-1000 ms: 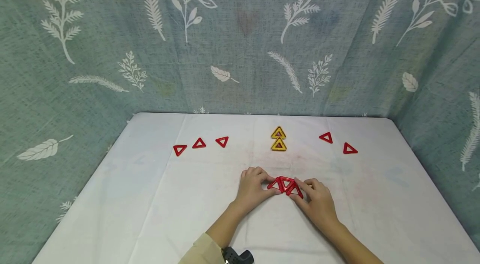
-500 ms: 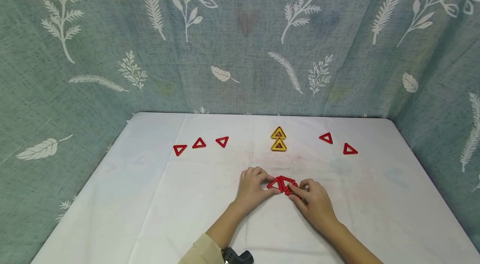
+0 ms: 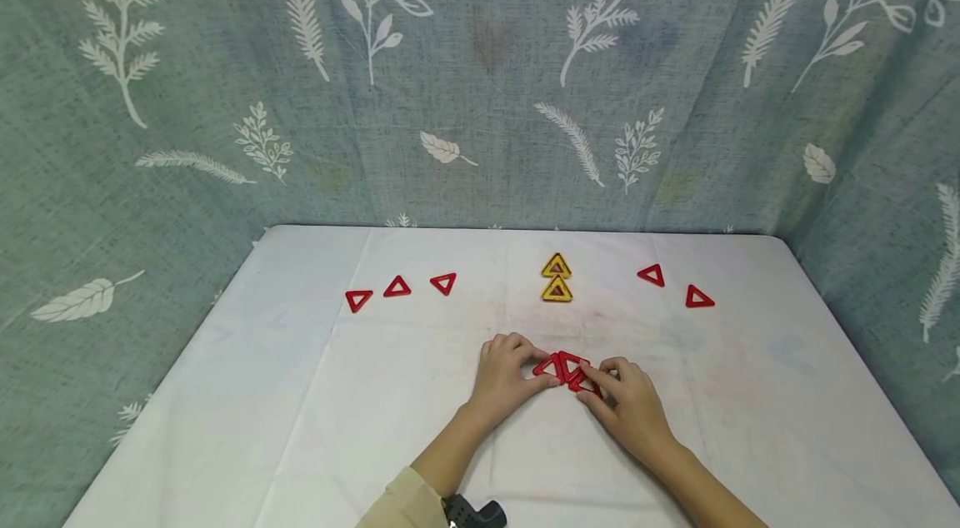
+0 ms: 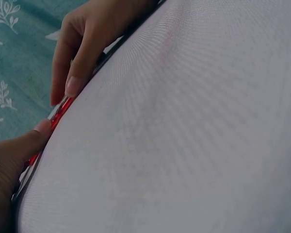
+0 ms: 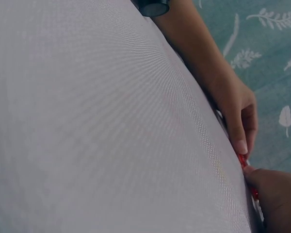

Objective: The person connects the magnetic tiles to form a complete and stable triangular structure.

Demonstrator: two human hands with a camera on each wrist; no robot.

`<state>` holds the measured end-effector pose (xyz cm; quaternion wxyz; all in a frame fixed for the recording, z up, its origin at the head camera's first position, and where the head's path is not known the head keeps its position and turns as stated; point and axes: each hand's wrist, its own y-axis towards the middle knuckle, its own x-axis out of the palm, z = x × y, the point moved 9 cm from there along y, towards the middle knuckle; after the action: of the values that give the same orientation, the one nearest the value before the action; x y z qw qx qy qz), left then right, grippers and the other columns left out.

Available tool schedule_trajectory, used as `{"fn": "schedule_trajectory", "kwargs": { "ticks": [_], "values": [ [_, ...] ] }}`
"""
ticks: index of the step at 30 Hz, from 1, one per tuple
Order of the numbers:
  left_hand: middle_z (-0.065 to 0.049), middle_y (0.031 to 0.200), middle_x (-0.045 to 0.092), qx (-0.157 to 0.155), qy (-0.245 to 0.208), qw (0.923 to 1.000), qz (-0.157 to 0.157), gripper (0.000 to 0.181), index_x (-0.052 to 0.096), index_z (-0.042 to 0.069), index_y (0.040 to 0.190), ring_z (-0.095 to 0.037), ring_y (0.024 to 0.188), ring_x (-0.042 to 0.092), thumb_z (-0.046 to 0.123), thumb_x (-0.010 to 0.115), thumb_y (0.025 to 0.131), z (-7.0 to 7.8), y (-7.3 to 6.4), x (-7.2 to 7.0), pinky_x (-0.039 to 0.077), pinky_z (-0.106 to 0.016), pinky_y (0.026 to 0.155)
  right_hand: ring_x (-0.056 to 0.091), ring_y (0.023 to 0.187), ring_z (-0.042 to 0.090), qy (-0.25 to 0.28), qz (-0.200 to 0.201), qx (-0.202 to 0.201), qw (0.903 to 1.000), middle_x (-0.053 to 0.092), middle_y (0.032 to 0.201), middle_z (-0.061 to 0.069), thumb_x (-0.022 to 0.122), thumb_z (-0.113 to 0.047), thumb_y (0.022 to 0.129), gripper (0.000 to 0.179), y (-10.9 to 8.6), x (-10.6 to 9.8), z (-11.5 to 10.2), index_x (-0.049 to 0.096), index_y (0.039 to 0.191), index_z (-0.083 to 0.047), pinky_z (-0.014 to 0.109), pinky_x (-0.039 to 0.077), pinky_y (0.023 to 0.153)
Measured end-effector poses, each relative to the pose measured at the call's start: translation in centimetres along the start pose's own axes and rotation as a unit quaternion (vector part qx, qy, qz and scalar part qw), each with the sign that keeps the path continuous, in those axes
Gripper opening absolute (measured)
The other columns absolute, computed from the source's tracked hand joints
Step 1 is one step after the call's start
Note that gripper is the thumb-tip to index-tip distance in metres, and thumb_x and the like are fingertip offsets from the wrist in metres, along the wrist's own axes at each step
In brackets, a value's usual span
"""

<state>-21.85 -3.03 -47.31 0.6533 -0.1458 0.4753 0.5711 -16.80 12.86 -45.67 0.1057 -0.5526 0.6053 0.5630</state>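
Left hand: The left hand (image 3: 512,370) pinched the left red triangle (image 3: 558,366) with its thumb and a finger, one on each side. The hand came in from the left.
Right hand: The right hand (image 3: 630,399) pinched the right red triangle (image 3: 577,383) between its thumb and pointing finger. That finger's tip was up by the place where this piece met its neighbor.
Hands: They were apart from each other, with the red pieces in between.
Red pieces in the middle: Three flat triangles lay on the white table (image 3: 375,403), near the front. The middle red triangle (image 3: 573,356) sat side by side with the left one, touching it. The right one was at its lower right side.
Side peeks: Both wrist views showed only a thin strip of red between the fingers.
Yellow pieces: Two yellow triangles (image 3: 557,289) lay past the hands, one behind the other, tips pointing away from the person.
Far left: Three loose red triangles (image 3: 397,287) lay in a row, well apart from the hands.
Far right: Two more red triangles (image 3: 699,296) lay there, not touching.
Arm: The left arm had a tan sleeve (image 3: 408,499) and a black gadget (image 3: 480,514) at the wrist.
Back: A blue-green curtain (image 3: 480,195) with white leaves hung behind.
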Motion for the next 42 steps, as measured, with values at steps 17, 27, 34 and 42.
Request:
{"fn": "schedule_trajectory", "kwargs": {
  "ticks": [17, 27, 34, 42],
  "values": [
    [0.008, 0.093, 0.057, -0.013, -0.009, 0.9997, -0.019, 0.036, 0.073, 0.024, 0.102, -0.01, 0.089, 0.045, 0.045, 0.076, 0.073, -0.2, 0.1, 0.2, 0.034, -0.032, 0.083, 0.046, 0.078, 0.008, 0.055, -0.023, 0.056, 0.9966, 0.058, 0.091, 0.002, 0.086, -0.023, 0.064, 0.054, 0.2, -0.5, 1.8, 0.069, 0.111, -0.002, 0.026, 0.042, 0.064],
    [0.009, 0.093, 0.057, 0.005, -0.027, 0.9992, -0.03, 0.035, 0.074, 0.023, 0.102, -0.01, 0.09, 0.046, 0.043, 0.076, 0.074, 0.2, 0.2, 0.2, 0.034, -0.033, 0.083, 0.042, 0.078, 0.008, 0.05, -0.022, 0.098, 0.9937, 0.057, 0.094, 0.002, 0.084, -0.017, 0.069, 0.046, 0.1, -2.1, 4.9, 0.07, 0.111, -0.004, 0.025, 0.04, 0.063],
    [0.01, 0.093, 0.056, 0.006, -0.023, 0.9988, -0.043, 0.034, 0.074, 0.024, 0.103, -0.01, 0.092, 0.046, 0.044, 0.074, 0.076, 0.1, 0.1, 0.1, 0.033, -0.034, 0.085, 0.042, 0.074, 0.008, 0.048, 0.004, 0.112, 0.9926, 0.059, 0.09, 0.004, 0.083, -0.013, 0.069, 0.043, -0.3, -3.6, 7.4, 0.07, 0.108, -0.001, 0.019, 0.037, 0.061],
    [0.009, 0.093, 0.056, 0.003, -0.025, 0.9989, -0.04, 0.033, 0.074, 0.024, 0.103, -0.011, 0.092, 0.046, 0.042, 0.076, 0.075, 0.0, 0.0, 0.0, 0.033, -0.035, 0.086, 0.044, 0.073, 0.003, 0.073, 0.021, 0.146, 0.9863, 0.057, 0.093, 0.008, 0.081, -0.008, 0.072, 0.043, -0.7, -4.5, 10.7, 0.068, 0.111, 0.002, 0.007, 0.035, 0.064]
  ]
}}
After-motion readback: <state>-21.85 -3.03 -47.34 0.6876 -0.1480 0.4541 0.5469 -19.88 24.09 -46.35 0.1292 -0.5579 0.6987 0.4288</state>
